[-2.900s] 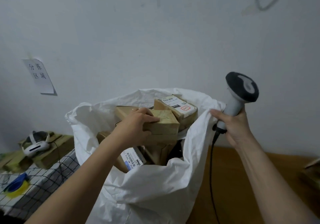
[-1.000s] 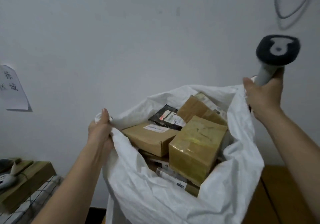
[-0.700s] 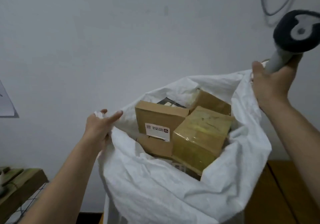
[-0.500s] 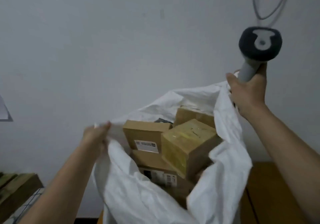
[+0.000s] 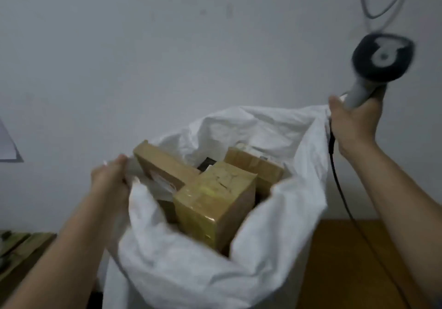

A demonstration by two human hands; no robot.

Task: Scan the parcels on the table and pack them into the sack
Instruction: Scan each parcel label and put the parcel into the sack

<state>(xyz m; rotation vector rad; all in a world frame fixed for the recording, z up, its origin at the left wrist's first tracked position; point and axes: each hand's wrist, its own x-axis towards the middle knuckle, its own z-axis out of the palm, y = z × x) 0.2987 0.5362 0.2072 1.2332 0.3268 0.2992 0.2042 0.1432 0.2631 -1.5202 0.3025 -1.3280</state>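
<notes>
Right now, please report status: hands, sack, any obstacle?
Left hand grips sack rim. Right hand holds scanner and rim. Parcels inside. No obstacle visible.

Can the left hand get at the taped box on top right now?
Probably not: the left hand grips the sack rim. The taped box lies uncovered close by, so letting go should free it.

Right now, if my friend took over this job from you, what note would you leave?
Left hand grips the left rim of the white sack.
Right hand holds the scanner and also pinches the sack's right rim.
Inside the sack: a tape-wrapped box on top, and brown boxes behind it.
Done: several parcels are packed.
Left: the table barely shows here, so check it for unscanned parcels.
</notes>
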